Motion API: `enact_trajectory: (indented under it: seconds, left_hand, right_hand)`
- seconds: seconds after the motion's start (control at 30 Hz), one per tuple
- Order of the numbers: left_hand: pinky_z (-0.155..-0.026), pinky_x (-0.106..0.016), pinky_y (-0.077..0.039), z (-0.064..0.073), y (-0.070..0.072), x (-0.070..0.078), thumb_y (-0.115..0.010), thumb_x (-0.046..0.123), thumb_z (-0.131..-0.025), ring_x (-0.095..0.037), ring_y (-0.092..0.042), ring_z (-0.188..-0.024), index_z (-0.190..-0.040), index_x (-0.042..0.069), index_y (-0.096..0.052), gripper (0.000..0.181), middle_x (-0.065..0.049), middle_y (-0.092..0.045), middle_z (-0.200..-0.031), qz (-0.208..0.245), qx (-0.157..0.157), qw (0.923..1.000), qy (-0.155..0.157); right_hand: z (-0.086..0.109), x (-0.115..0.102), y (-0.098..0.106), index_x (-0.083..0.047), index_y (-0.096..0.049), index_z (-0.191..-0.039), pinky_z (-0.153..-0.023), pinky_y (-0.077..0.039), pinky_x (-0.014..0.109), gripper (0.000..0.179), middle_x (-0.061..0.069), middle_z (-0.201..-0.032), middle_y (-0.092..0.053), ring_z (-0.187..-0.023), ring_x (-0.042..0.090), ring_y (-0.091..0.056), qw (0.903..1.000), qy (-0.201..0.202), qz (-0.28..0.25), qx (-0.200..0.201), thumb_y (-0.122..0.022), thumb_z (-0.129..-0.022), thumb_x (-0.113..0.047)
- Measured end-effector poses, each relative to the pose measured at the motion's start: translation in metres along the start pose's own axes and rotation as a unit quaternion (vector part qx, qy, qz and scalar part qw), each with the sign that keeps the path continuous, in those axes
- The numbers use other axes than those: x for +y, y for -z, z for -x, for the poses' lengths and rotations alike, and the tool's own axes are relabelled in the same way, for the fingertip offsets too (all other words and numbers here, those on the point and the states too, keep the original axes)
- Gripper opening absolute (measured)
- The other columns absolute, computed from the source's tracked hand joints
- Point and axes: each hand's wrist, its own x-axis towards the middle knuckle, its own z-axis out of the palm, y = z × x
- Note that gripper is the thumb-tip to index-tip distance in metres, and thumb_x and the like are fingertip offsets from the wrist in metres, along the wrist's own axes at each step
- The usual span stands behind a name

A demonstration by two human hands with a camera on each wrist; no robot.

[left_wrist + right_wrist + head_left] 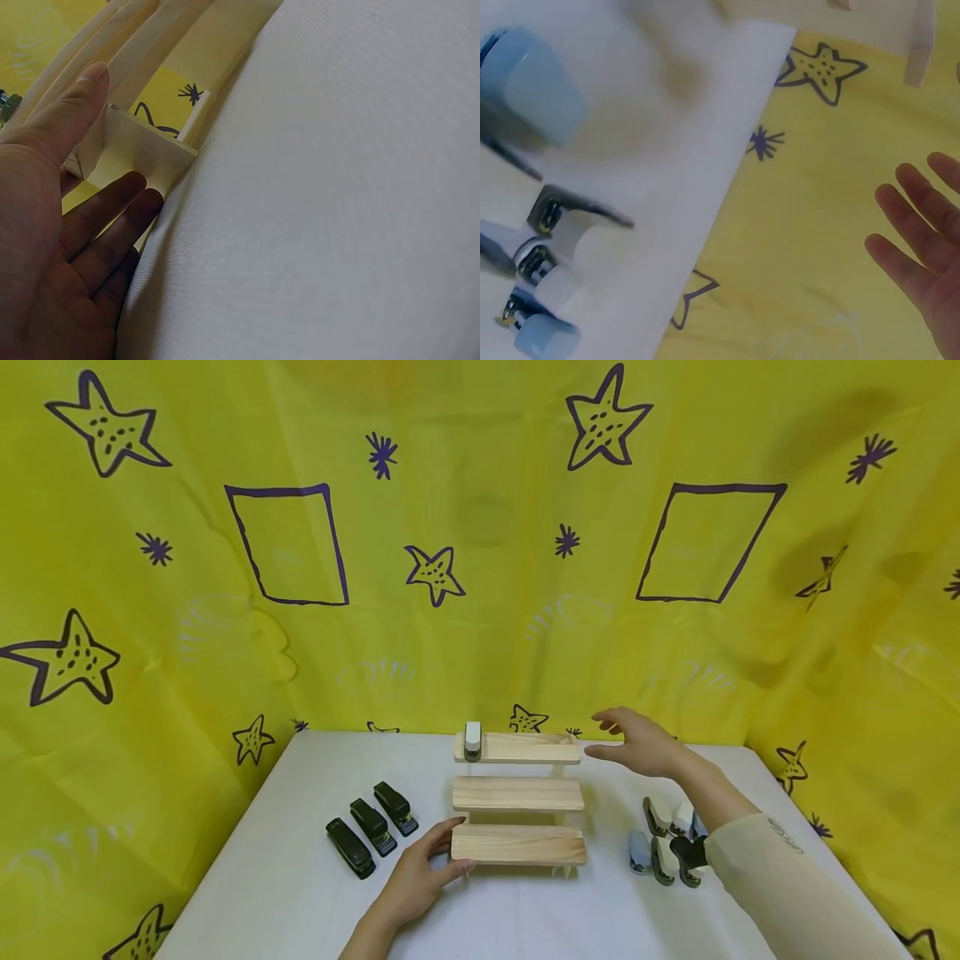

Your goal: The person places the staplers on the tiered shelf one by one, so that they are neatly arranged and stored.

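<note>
A three-step wooden display stand stands on the white table. My left hand holds the left end of its lowest board, thumb at the front corner and index finger at the back one. In the left wrist view, the other fingers of the left hand lie beside the stand's side panel. One white stapler stands at the left end of the top board. My right hand hovers just right of that board, fingers spread and holding nothing.
Three black staplers lie in a slanted row left of the stand. At right, partly under my right forearm, several small staplers cluster, among them a light blue stapler and a white stapler. Yellow patterned cloth walls the table's back and sides.
</note>
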Motion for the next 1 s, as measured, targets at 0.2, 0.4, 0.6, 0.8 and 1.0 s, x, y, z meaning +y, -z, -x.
enact_trajectory:
  seconds: [0.2, 0.4, 0.6, 0.8, 1.0]
  left_hand:
    - [-0.107, -0.058, -0.047, 0.0, 0.0, -0.001, -0.079, 0.048, -0.088, -0.026, -0.066, -0.125, -0.149, 0.035, -0.053, 0.067, -0.003, -0.069, -0.137, -0.004, -0.003, 1.0, -0.002]
    - [-0.108, -0.058, -0.046, 0.0, 0.001, -0.001, -0.079, 0.048, -0.088, -0.026, -0.066, -0.125, -0.148, 0.035, -0.053, 0.067, -0.002, -0.069, -0.137, -0.001, -0.005, 1.0, -0.001]
    - [-0.108, -0.06, -0.045, -0.001, 0.002, 0.0, -0.079, 0.048, -0.088, -0.027, -0.066, -0.125, -0.149, 0.033, -0.052, 0.068, -0.004, -0.069, -0.138, 0.001, -0.007, 1.0, -0.003]
    - [-0.109, -0.06, -0.045, -0.001, 0.003, -0.001, -0.079, 0.047, -0.088, -0.027, -0.066, -0.125, -0.149, 0.034, -0.052, 0.068, -0.003, -0.069, -0.137, 0.001, -0.007, 1.0, -0.002]
    - [-0.109, -0.059, -0.045, -0.001, 0.003, -0.001, -0.079, 0.048, -0.088, -0.026, -0.066, -0.125, -0.149, 0.036, -0.053, 0.067, -0.002, -0.069, -0.137, 0.001, -0.008, 1.0, 0.001]
  right_hand:
    - [0.009, 0.013, 0.002, 0.006, -0.049, -0.146, -0.101, -0.049, 0.061, 0.07, 0.028, -0.14, -0.058, -0.126, 0.047, -0.056, 0.9999, -0.01, 0.006, -0.003, -0.073, -0.097, -0.039]
    - [0.017, 0.027, 0.001, 0.005, -0.05, -0.146, -0.099, -0.05, 0.06, 0.072, 0.027, -0.138, -0.059, -0.124, 0.047, -0.057, 0.9994, -0.028, 0.017, -0.015, -0.073, -0.097, -0.042]
    - [0.023, 0.038, -0.003, 0.007, -0.052, -0.142, -0.098, -0.051, 0.06, 0.07, 0.027, -0.132, -0.062, -0.121, 0.046, -0.059, 0.9992, -0.032, 0.015, -0.021, -0.075, -0.095, -0.039]
    - [0.03, 0.048, -0.007, 0.008, -0.055, -0.139, -0.097, -0.051, 0.059, 0.068, 0.027, -0.129, -0.063, -0.119, 0.045, -0.061, 0.9989, -0.037, 0.01, -0.028, -0.077, -0.094, -0.038]
    - [0.039, 0.059, -0.011, 0.007, -0.055, -0.14, -0.097, -0.051, 0.06, 0.069, 0.029, -0.132, -0.062, -0.121, 0.048, -0.059, 0.9977, -0.051, 0.015, -0.043, -0.077, -0.093, -0.038]
